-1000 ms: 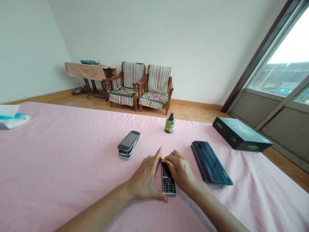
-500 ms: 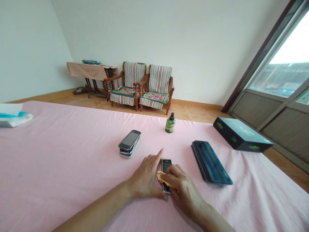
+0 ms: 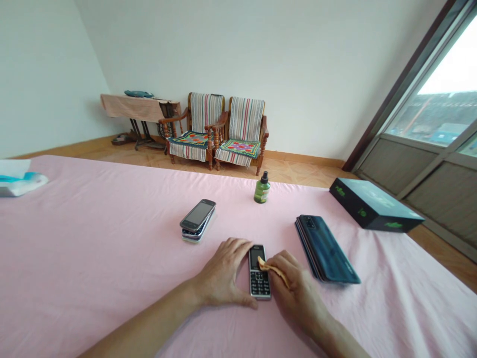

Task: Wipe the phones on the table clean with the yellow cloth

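Note:
A keypad mobile phone [image 3: 260,284] lies face up on the pink cloth, its small screen at the far end. My left hand [image 3: 223,272] grips it from the left, fingers at its top corner and thumb by its bottom corner. On the right side, my right hand [image 3: 294,286] pinches a folded yellow cloth [image 3: 275,269]. One end of that cloth rests over the phone's screen. Further off to the left is a small stack of older phones [image 3: 198,217]. To the right lies a stack of larger smartphones [image 3: 328,251], a dark blue back uppermost.
A green bottle [image 3: 262,191] with a black cap stands near the far edge of the pink cloth [image 3: 112,223]. At the right is a black box [image 3: 372,206]. A white and blue packet [image 3: 18,180] sits far left. Two wooden chairs [image 3: 244,124] stand beyond.
My right hand has shifted right, drawing the yellow cloth up towards the screen and uncovering the keypad. My left index finger has come down against the phone's top corner.

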Tool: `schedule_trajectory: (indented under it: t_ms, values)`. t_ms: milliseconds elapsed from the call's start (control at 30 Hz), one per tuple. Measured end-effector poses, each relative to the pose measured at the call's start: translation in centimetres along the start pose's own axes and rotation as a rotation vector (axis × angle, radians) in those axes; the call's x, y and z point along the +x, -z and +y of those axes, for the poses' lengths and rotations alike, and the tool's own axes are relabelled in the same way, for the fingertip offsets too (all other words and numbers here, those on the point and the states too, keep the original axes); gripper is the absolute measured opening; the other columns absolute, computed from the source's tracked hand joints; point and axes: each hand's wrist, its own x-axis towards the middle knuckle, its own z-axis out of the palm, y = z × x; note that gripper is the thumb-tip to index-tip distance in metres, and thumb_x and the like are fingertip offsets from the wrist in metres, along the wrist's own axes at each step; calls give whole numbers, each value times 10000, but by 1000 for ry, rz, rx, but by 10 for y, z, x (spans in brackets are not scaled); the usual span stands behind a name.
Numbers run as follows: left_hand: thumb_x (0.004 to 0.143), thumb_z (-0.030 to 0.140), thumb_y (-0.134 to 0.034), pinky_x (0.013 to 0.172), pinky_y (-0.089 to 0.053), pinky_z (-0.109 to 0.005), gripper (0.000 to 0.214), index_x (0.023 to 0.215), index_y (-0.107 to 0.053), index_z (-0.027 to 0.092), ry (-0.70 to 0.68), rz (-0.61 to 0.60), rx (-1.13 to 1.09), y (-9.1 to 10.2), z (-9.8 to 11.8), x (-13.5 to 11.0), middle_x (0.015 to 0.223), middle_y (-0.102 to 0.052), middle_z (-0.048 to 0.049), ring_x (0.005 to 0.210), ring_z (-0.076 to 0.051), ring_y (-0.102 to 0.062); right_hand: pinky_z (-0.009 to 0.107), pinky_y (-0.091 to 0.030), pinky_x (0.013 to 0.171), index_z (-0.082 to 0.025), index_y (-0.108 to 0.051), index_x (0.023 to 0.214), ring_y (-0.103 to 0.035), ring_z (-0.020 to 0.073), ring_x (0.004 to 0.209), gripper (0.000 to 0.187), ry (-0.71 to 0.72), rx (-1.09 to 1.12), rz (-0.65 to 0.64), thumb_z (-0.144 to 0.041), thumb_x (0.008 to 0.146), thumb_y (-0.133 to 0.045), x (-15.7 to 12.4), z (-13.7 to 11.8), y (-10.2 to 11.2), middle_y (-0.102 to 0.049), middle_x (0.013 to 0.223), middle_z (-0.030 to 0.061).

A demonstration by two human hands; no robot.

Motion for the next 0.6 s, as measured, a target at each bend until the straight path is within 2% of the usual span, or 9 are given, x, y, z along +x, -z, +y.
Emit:
schedule_trajectory:
  t_ms: [133,400,600]
  values:
    - [548,646,-810,1063,-328,-506,1053,1393,-405,166,2,-17,14,1,1,0,1361,-463,-159,1223,-363,-419,265,-412,666,-196,-638,906,-549,160,774,310,12,-74,-83,18,798,-441,-4,1,-4,-536,848,28]
    - [544,589,-832,1048,-336,-492,1014,1379,-410,199,-16,0,7,-1,1,0,1347,-474,-140,1209,-351,-430,332,-423,714,-181,-649,976,-517,219,837,357,77,-307,-132,50,752,-494,1,-11,-18,-577,914,77]
    - [555,583,-830,1047,-342,-488,1002,1379,-409,197,-14,-5,13,0,2,1,1346,-475,-136,1205,-347,-434,332,-416,715,-167,-617,836,-514,218,832,182,75,-313,-110,-8,792,-541,3,-9,-13,-581,887,74]
